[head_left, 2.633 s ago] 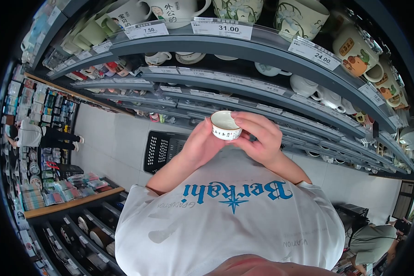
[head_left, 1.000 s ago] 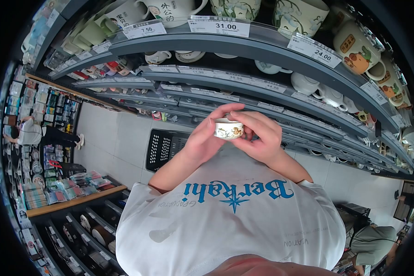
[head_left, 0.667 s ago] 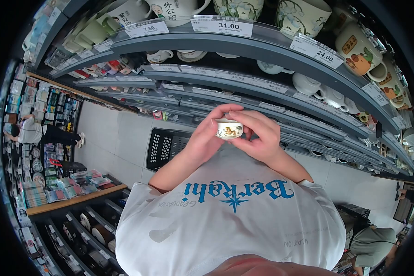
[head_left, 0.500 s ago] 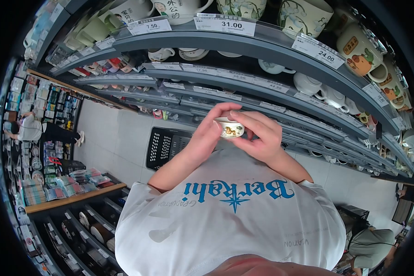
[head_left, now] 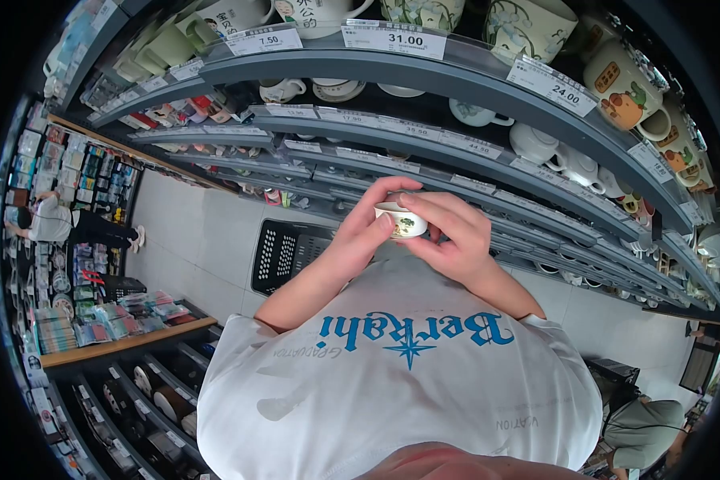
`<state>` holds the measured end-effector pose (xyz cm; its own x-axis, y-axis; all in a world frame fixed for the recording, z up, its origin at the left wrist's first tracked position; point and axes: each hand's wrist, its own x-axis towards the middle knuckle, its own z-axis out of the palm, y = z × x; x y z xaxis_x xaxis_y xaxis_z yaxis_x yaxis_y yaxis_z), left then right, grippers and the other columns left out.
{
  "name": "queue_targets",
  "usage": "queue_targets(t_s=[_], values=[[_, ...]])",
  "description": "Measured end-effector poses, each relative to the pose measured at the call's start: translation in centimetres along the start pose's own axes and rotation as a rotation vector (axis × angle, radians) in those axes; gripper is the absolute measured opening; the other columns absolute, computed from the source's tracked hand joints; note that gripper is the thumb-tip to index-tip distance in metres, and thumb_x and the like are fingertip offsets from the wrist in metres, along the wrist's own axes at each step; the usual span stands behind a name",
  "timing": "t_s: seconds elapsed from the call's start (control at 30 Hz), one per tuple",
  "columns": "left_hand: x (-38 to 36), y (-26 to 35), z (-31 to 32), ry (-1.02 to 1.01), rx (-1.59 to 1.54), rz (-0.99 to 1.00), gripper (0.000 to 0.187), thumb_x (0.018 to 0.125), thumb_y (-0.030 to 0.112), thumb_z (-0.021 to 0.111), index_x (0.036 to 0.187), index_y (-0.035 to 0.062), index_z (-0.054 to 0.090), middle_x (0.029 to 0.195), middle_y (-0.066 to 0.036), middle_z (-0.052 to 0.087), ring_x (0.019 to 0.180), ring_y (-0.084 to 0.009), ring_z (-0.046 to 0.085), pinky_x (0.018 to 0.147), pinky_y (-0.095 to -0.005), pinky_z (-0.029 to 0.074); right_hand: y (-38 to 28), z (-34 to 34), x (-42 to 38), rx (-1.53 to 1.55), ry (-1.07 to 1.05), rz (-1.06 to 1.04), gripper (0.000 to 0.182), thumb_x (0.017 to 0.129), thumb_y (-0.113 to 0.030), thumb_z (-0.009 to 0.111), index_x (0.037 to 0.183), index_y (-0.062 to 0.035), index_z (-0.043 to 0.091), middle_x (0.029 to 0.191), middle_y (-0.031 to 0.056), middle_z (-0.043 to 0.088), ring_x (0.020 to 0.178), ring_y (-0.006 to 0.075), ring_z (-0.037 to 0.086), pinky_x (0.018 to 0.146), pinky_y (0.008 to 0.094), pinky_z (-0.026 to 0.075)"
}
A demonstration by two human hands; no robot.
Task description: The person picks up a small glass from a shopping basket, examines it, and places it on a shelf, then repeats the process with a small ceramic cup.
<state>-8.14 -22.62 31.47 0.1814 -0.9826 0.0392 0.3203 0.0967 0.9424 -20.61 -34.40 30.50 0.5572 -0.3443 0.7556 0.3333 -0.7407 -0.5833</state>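
A small white cup [head_left: 409,226] with a painted green and gold pattern is held in front of my chest, between my two hands. My left hand [head_left: 368,224] wraps it from the left, the thumb pressed on its outer wall near the rim. On the other side, my right hand [head_left: 454,232] has its fingertips at the far rim and its thumb below. Part of the cup's side and its base are hidden by the fingers. My forearms lie close over my white T-shirt [head_left: 360,384].
Curved shelves with price tags [head_left: 394,40] and mugs [head_left: 530,30] rise ahead. Teapots [head_left: 578,168] stand lower right. A black basket [head_left: 274,256] is on the floor beyond my left arm. One person [head_left: 52,220] stands far left, another [head_left: 644,432] at lower right.
The cup has turned and tipped in my hands, so a different part of its painted pattern and more of its side now show. My hands have barely shifted.
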Motion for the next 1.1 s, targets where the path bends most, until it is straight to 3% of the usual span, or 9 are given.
queue_targets(t_s=[0.17, 0.3, 0.43, 0.57, 0.73, 0.8, 0.93, 1.0, 1.1], values=[[-0.1, -0.5, -0.3, -0.059, -0.201, -0.043, 0.081, 0.087, 0.057, 0.056, 0.138, -0.0003, 0.032, 0.120, -0.012, 0.053, 0.109, -0.0212, 0.056, 0.091, -0.0339, 0.045, -0.4, -0.3, -0.2, 0.037, -0.009, 0.089, 0.049, 0.064, -0.007, 0.082, 0.110, -0.0062, 0.068, 0.094, 0.0070, 0.068, 0.058, 0.0098, 0.057, 0.045, 0.0219, 0.045], [0.2, -0.9, -0.8, -0.191, -0.270, 0.035, 0.068, 0.094, 0.048, 0.050, 0.141, 0.0034, 0.030, 0.117, -0.012, 0.056, 0.106, -0.0179, 0.057, 0.080, -0.0265, 0.045, -0.1, -0.2, -0.4, 0.044, 0.005, 0.056, 0.050, 0.063, -0.007, 0.082, 0.111, -0.0059, 0.067, 0.093, 0.0065, 0.068, 0.056, 0.0086, 0.055, 0.044, 0.0213, 0.044], [0.2, -1.0, -0.6, -0.193, -0.299, 0.032, 0.071, 0.093, 0.050, 0.051, 0.142, 0.0032, 0.029, 0.115, -0.012, 0.057, 0.107, -0.0188, 0.058, 0.079, -0.0268, 0.046, 0.1, -0.1, -0.3, 0.032, 0.031, -0.026, 0.051, 0.063, -0.007, 0.082, 0.112, -0.0057, 0.067, 0.094, 0.0064, 0.067, 0.057, 0.0084, 0.056, 0.045, 0.0206, 0.044], [0.1, -0.4, -0.2, -0.150, -0.206, -0.006, 0.079, 0.088, 0.056, 0.056, 0.140, 0.0022, 0.030, 0.117, -0.012, 0.056, 0.108, -0.0199, 0.057, 0.085, -0.0306, 0.046, -0.3, -0.7, -0.5, 0.001, -0.037, -0.022, 0.052, 0.064, -0.002, 0.081, 0.113, -0.0006, 0.064, 0.098, 0.0129, 0.069, 0.071, 0.0159, 0.063, 0.051, 0.0223, 0.047], [-0.3, -0.5, -1.0, -0.091, -0.192, -0.029, 0.083, 0.086, 0.060, 0.057, 0.139, 0.0016, 0.032, 0.119, -0.011, 0.054, 0.110, -0.0194, 0.055, 0.091, -0.0334, 0.044, -0.3, 0.6, -0.3, -0.009, 0.034, -0.001, 0.050, 0.064, -0.008, 0.083, 0.112, -0.0049, 0.066, 0.093, 0.0075, 0.068, 0.055, 0.0088, 0.055, 0.044, 0.0203, 0.044], [-0.8, -0.3, -1.4, -0.040, -0.188, 0.020, 0.068, 0.093, 0.049, 0.055, 0.140, 0.0044, 0.034, 0.119, -0.008, 0.057, 0.105, -0.0139, 0.054, 0.078, -0.0269, 0.045, -0.3, 0.9, -0.3, 0.033, -0.005, 0.018, 0.052, 0.065, -0.005, 0.083, 0.112, -0.0033, 0.063, 0.096, 0.0108, 0.069, 0.057, 0.0089, 0.056, 0.044, 0.0197, 0.042], [-2.2, -0.1, -2.9, -0.024, -0.223, 0.010, 0.067, 0.092, 0.047, 0.056, 0.140, 0.0043, 0.034, 0.120, -0.008, 0.057, 0.105, -0.0141, 0.054, 0.078, -0.0272, 0.045, -0.4, 2.6, -0.2, 0.142, -0.052, 0.055, 0.052, 0.065, -0.003, 0.084, 0.110, -0.0021, 0.058, 0.099, 0.0156, 0.069, 0.058, 0.0083, 0.057, 0.044, 0.0184, 0.040], [-3.0, 0.0, -3.6, -0.014, -0.199, 0.001, 0.077, 0.089, 0.053, 0.058, 0.140, 0.0017, 0.032, 0.121, -0.011, 0.056, 0.110, -0.0183, 0.055, 0.090, -0.0333, 0.045, -0.5, 3.5, 0.0, 0.154, -0.065, 0.036, 0.053, 0.065, -0.003, 0.084, 0.111, -0.0022, 0.057, 0.100, 0.0160, 0.069, 0.058, 0.0083, 0.057, 0.045, 0.0184, 0.041], [-3.9, 0.1, -4.8, -0.002, -0.254, 0.010, 0.078, 0.088, 0.052, 0.060, 0.140, 0.0017, 0.031, 0.119, -0.011, 0.057, 0.108, -0.0185, 0.056, 0.086, -0.0321, 0.046, -0.8, 5.1, 0.2, 0.160, -0.054, 0.019, 0.054, 0.066, -0.006, 0.084, 0.112, -0.0034, 0.057, 0.098, 0.0137, 0.069, 0.056, 0.0079, 0.055, 0.044, 0.0191, 0.041]])
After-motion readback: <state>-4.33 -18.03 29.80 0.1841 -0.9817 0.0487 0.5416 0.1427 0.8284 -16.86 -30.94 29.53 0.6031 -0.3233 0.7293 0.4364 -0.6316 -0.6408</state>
